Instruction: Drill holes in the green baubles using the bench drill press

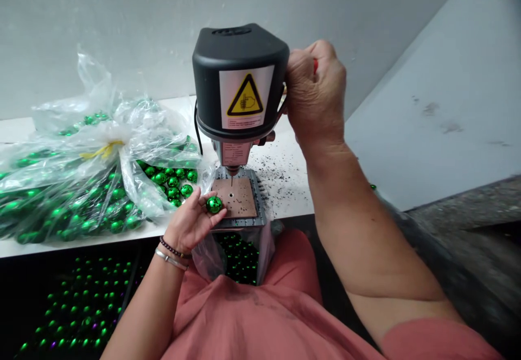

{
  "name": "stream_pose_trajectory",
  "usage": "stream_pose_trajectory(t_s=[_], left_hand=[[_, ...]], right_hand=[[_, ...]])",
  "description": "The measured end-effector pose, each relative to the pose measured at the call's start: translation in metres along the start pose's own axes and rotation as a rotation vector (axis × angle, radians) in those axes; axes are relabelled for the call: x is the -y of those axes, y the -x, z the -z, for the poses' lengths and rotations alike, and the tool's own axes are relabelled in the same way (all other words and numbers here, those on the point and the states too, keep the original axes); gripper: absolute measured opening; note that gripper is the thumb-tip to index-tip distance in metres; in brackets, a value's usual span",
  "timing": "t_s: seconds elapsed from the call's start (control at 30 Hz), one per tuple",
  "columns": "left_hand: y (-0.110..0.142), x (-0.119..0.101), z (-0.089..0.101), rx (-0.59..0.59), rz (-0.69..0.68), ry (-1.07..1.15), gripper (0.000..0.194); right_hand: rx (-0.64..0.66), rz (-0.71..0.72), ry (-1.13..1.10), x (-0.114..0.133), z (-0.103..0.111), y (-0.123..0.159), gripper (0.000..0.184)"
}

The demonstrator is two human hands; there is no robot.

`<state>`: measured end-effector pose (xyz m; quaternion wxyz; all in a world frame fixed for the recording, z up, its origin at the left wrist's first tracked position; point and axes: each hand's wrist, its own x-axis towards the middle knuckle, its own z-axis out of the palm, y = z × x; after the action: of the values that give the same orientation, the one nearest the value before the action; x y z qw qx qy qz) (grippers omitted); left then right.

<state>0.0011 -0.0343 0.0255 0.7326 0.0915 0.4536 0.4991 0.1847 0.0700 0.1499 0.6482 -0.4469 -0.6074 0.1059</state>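
A small black bench drill (240,72) stands on the white table, with a yellow warning label on its housing. My right hand (315,96) grips the drill's feed lever (315,65), of which only a red tip shows between my fingers. My left hand (189,221) is raised palm up over the drill's front, and a shiny green bauble (214,204) sits against its fingers. That bauble is just beside the brown drill plate (235,197), which has a round hole under the thin drill bit (232,178). The bit is apart from the plate.
A clear plastic bag (81,175) full of green baubles lies left of the drill, tied with yellow string. Black drilling debris (280,178) is scattered on the white table (280,197). Below, a plastic bag (211,257) and a dark bin (81,305) hold more baubles.
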Motion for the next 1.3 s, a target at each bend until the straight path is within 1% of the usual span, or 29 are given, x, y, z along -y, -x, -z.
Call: stream_pose_trajectory(t_s=[0.07, 0.1, 0.17, 0.2, 0.27, 0.4, 0.47, 0.53, 0.67, 0.83, 0.9, 1.03, 1.2, 1.3], left_hand=[[0.001, 0.001, 0.000, 0.009, 0.007, -0.009, 0.016], [0.001, 0.002, 0.000, 0.019, 0.002, -0.024, 0.014], [-0.001, 0.005, 0.001, 0.021, -0.036, -0.088, 0.018], [-0.004, 0.006, 0.001, 0.007, -0.081, -0.141, 0.021], [-0.012, 0.009, 0.003, -0.043, -0.214, -0.327, 0.027], [-0.031, 0.013, 0.006, -0.185, -0.521, -0.887, 0.047], [-0.039, 0.015, 0.005, -0.232, -0.607, -1.074, 0.047], [-0.044, 0.018, 0.003, -0.242, -0.639, -1.173, 0.044], [-0.047, 0.023, -0.003, -0.224, -0.688, -1.296, 0.039], [-0.054, 0.026, -0.004, -0.197, -0.839, -1.400, 0.036], [-0.056, 0.027, -0.002, -0.204, -0.869, -1.420, 0.035], [-0.056, 0.029, 0.001, -0.203, -0.853, -1.425, 0.036], [-0.051, 0.032, 0.005, -0.197, -0.866, -1.455, 0.037], [-0.049, 0.028, 0.005, -0.221, -0.812, -1.403, 0.038]], right_hand=[[0.002, 0.000, -0.016, 0.000, 0.000, 0.000, 0.029], [0.003, -0.003, -0.024, 0.000, 0.000, 0.000, 0.028], [0.004, -0.006, -0.036, 0.001, 0.000, 0.001, 0.028], [0.005, -0.007, -0.042, 0.001, 0.000, 0.001, 0.028], [0.012, -0.007, -0.049, 0.001, 0.000, 0.000, 0.028], [0.011, 0.008, -0.054, 0.001, 0.000, 0.000, 0.028], [0.009, 0.015, -0.059, 0.000, 0.000, -0.001, 0.029], [0.016, 0.022, -0.065, 0.000, 0.001, -0.001, 0.029], [0.027, 0.025, -0.072, 0.000, 0.002, -0.002, 0.031], [0.023, 0.039, -0.036, -0.001, 0.002, -0.002, 0.030], [0.027, 0.043, -0.035, -0.001, 0.002, -0.002, 0.031], [0.030, 0.045, -0.070, -0.001, 0.002, -0.002, 0.032], [0.031, 0.035, -0.076, -0.002, 0.001, -0.002, 0.029], [0.042, 0.047, -0.065, -0.002, 0.002, -0.002, 0.031]])
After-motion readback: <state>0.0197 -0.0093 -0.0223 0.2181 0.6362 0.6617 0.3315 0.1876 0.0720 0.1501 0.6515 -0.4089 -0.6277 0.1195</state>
